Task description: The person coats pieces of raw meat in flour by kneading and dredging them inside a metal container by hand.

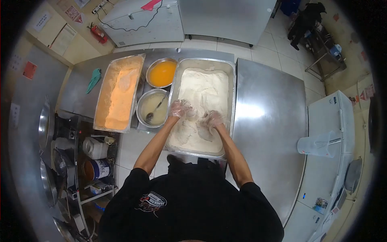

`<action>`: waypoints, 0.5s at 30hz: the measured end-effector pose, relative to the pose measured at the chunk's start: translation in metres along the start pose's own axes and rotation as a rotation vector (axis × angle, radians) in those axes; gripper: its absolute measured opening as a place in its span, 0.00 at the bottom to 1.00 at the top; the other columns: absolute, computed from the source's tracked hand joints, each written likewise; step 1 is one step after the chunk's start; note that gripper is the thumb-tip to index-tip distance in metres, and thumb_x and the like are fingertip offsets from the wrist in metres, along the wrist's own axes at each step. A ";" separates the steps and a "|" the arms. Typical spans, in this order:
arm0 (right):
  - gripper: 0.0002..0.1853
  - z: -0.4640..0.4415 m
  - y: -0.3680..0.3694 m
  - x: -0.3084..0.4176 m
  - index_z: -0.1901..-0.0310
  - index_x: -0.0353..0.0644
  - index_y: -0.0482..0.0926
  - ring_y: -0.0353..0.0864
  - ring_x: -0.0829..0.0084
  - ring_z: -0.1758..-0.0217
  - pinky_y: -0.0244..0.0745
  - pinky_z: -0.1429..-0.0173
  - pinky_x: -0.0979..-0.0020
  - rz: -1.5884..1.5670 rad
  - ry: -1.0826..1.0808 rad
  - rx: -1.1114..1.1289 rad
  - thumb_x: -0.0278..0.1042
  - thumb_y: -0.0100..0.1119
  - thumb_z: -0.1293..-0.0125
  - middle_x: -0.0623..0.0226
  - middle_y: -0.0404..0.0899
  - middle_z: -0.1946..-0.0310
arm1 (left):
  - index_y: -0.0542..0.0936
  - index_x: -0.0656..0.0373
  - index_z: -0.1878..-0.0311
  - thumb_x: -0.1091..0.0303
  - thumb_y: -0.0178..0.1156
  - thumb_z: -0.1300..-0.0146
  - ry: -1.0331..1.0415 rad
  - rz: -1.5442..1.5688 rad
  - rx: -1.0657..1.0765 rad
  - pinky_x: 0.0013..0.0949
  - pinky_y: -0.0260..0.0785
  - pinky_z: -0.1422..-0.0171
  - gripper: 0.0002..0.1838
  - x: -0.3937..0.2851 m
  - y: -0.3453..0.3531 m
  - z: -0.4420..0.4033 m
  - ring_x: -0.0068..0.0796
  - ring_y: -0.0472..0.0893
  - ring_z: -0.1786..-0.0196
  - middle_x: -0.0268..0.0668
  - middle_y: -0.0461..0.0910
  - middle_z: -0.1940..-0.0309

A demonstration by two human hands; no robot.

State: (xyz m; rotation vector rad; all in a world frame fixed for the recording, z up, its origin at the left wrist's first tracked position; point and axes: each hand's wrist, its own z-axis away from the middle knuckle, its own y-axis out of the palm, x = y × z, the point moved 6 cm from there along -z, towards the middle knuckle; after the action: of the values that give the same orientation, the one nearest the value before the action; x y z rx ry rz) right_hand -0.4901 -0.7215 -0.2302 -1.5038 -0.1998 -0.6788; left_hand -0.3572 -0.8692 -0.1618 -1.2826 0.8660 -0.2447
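Both hands wear clear plastic gloves and are inside a deep metal tray (235, 92) of pale flour (205, 84). My left hand (181, 109) is near the tray's left wall, its fingers curled and partly dusted over. My right hand (213, 119) is a little lower and to the right, bent down into the flour. Whether either hand holds anything cannot be made out. Left of the tray stand a bowl of orange liquid (163, 73) and a bowl of cloudy liquid (158, 101) with a ladle (150, 115) in it.
A tray of orange powder (121, 97) and a green cloth (94, 80) lie farther left. To the right extends a steel table (268, 121), with a clear plastic container (316, 145) beyond it. A person in dark clothing (308, 22) stands at the far right.
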 end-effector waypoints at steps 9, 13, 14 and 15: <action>0.23 0.073 -0.034 0.020 0.62 0.38 0.71 0.75 0.64 0.76 0.69 0.70 0.63 -0.054 0.296 -0.319 0.50 0.57 0.51 0.56 0.75 0.78 | 0.78 0.54 0.65 0.47 0.55 0.53 0.135 0.163 0.028 0.39 0.66 0.55 0.21 -0.010 -0.021 0.013 0.43 0.74 0.59 0.40 0.76 0.62; 0.21 0.103 -0.019 0.056 0.59 0.39 0.69 0.75 0.63 0.74 0.69 0.68 0.63 0.359 0.263 -0.255 0.47 0.55 0.48 0.56 0.74 0.79 | 0.78 0.54 0.66 0.49 0.54 0.52 0.158 1.028 0.099 0.39 0.66 0.55 0.18 0.045 0.066 -0.022 0.40 0.74 0.59 0.37 0.76 0.61; 0.18 0.105 -0.010 0.050 0.63 0.36 0.70 0.75 0.61 0.70 0.69 0.66 0.63 0.051 0.429 -0.225 0.44 0.52 0.48 0.55 0.74 0.75 | 0.78 0.54 0.67 0.49 0.54 0.52 0.141 1.004 0.071 0.38 0.66 0.56 0.18 0.042 0.062 -0.021 0.39 0.74 0.59 0.38 0.76 0.63; 0.16 0.113 0.006 0.042 0.66 0.34 0.72 0.75 0.59 0.67 0.69 0.63 0.62 -0.261 0.592 -0.188 0.42 0.49 0.48 0.54 0.74 0.71 | 0.78 0.54 0.67 0.50 0.55 0.53 0.130 1.002 0.061 0.38 0.66 0.56 0.18 0.033 0.050 -0.015 0.39 0.74 0.60 0.38 0.76 0.64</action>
State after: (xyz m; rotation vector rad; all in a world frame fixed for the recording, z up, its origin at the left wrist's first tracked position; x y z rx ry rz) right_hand -0.4209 -0.6266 -0.2033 -1.3997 0.1279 -1.3500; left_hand -0.3601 -0.8850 -0.2217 -0.6561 1.4889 0.4428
